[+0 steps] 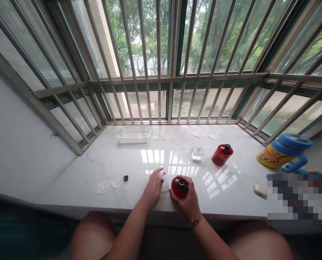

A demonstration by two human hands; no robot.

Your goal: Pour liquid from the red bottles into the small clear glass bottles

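Right hand (187, 198): fingers and thumb wrapped round red bottle (179, 190), neck uncapped, near the counter's front edge. Can't tell if its base is touching down. Left hand (154, 186): half-curled, thumb and fingers closed around the top of clear bottle (165, 185), just beside red bottle; the hand hides part of it.

Around them on the white counter (77, 184): loose black cap (125, 178) left of left hand, crumpled tissue (107, 187) beyond it. Glass jar (198, 154) and capped red bottle (221, 155) stand past right hand, first things in the way on that side going toward the window bars (170, 97). White basket (134, 135) sits back left, paper scraps (198, 135) back center. Far right: blue-yellow jug (276, 155), pale oval thing (260, 190), then a pixelated patch, contents unreadable.
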